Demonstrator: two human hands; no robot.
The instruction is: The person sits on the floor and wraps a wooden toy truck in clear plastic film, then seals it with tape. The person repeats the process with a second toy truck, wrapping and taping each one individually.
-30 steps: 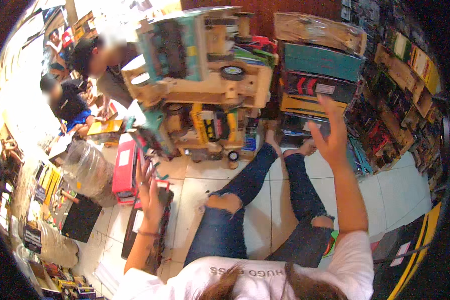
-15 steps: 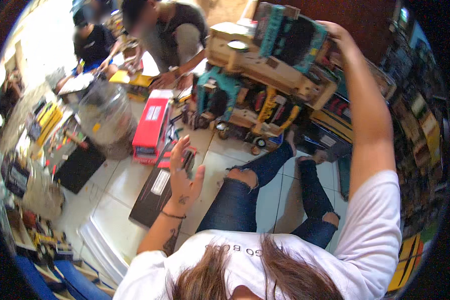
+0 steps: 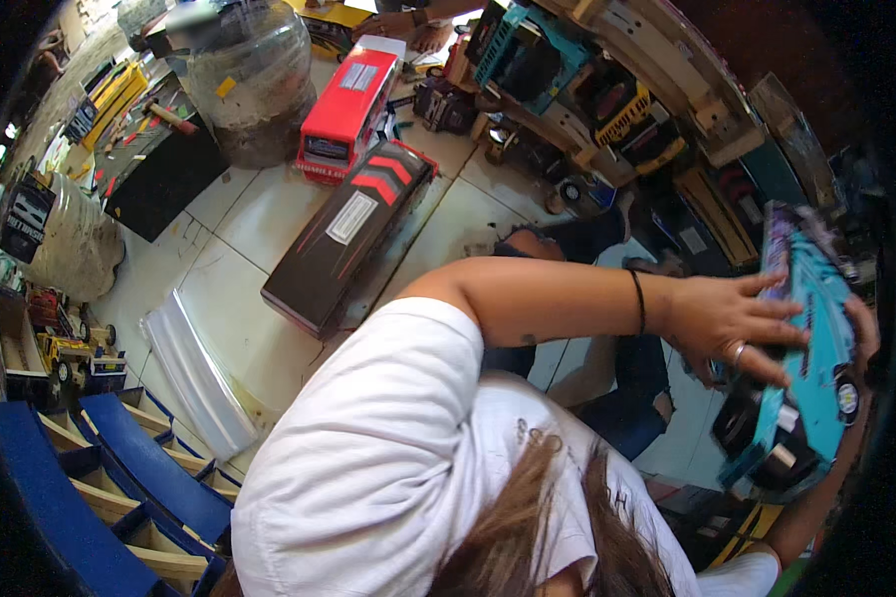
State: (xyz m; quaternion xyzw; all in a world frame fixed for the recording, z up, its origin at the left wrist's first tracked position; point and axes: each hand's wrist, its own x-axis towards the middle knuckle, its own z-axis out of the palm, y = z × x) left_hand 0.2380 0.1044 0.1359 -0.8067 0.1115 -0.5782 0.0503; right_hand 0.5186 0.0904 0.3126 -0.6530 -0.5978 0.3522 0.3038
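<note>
At the right, a teal toy truck (image 3: pixel 811 363) with small black wheels is tilted on end between my hands. Across the body reaches my left arm, and my left hand (image 3: pixel 732 323), with a ring and a dark bracelet, grips the truck's near side with its fingers over the teal panel. On the truck's far side, the fingers of my right hand (image 3: pixel 863 328) curl round its edge; the rest of that hand is largely hidden behind the truck.
A wooden rack (image 3: pixel 667 65) holds several toy trucks. A long black box (image 3: pixel 343 239) and a red toy bus (image 3: pixel 353 109) lie on the tiles. Blue wooden frames (image 3: pixel 159 468) fill the lower left. Another person's hand (image 3: pixel 393 25) is at the top.
My right hand has come down from the top of the rack and now holds the teal truck at the right. My left hand, open in the air before, has crossed over onto it. The view has turned.
</note>
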